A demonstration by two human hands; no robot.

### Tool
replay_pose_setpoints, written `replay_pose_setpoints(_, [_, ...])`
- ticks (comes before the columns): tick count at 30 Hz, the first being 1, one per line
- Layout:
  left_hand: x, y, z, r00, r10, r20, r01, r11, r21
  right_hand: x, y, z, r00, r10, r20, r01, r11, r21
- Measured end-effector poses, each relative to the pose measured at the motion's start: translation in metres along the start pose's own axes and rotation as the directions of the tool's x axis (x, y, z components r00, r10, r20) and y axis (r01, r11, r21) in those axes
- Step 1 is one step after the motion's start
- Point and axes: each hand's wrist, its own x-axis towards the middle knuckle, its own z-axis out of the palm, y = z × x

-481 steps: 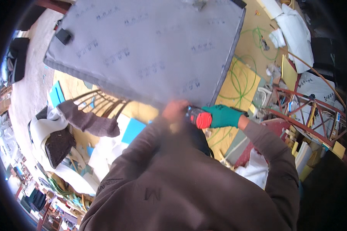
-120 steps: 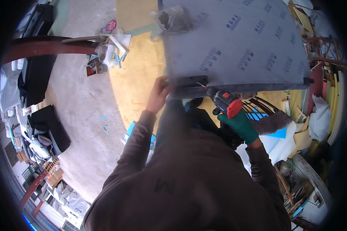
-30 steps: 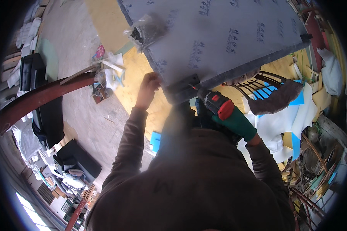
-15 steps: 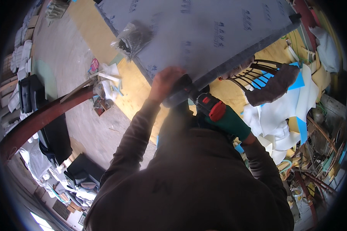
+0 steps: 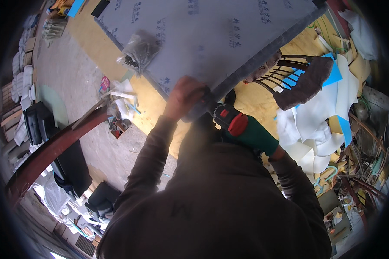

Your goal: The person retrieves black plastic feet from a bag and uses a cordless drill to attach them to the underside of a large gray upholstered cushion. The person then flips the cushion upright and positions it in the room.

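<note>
A large upturned furniture base, covered in grey printed lining cloth, points its near corner at me. My bare left hand is closed at that corner, its fingers curled round a dark block that looks like a black furniture foot. My right hand, in a green glove, grips a black and red cordless drill. The drill's front end is close to the same corner, just right of my left hand; its tip is hidden. On the base's left edge lies a clear plastic bag with small dark contents.
Right of the base are a brown padded piece with dark curved slats and a heap of white and blue foam sheets. A curved red beam crosses the left side. Black cushioned pieces and scraps lie beyond it.
The view has shifted a little, so the base and bag appear further left. The drill's front end appears nearer the corner. My left hand keeps its grip there.
</note>
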Motion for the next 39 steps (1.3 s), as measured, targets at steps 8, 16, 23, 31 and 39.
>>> replay_pose_setpoints(8, [-0.003,-0.016,0.005,0.994,-0.109,0.021,0.107,0.992,0.069,0.002,-0.012,-0.004,0.996,0.066,0.058,-0.066,0.998,0.014])
replay_pose_setpoints(16, [-0.010,-0.048,0.009,0.698,-0.636,0.330,0.716,0.600,-0.358,0.004,0.008,0.000,0.998,-0.067,0.015,0.068,0.994,-0.080])
replay_pose_setpoints(23, [-0.067,-0.005,0.012,0.922,-0.385,-0.045,0.388,0.913,0.129,0.011,0.001,-0.016,0.988,-0.048,0.150,0.087,0.961,-0.263])
replay_pose_setpoints(31, [-0.078,-0.015,0.054,0.879,-0.339,-0.336,0.460,0.792,0.402,0.041,-0.050,-0.061,0.979,-0.069,0.192,0.125,0.947,-0.295])
replay_pose_setpoints(39, [-0.075,-0.008,0.056,0.852,-0.356,-0.384,0.492,0.796,0.354,0.059,-0.113,-0.072,0.953,0.239,0.186,-0.241,0.971,-0.011])
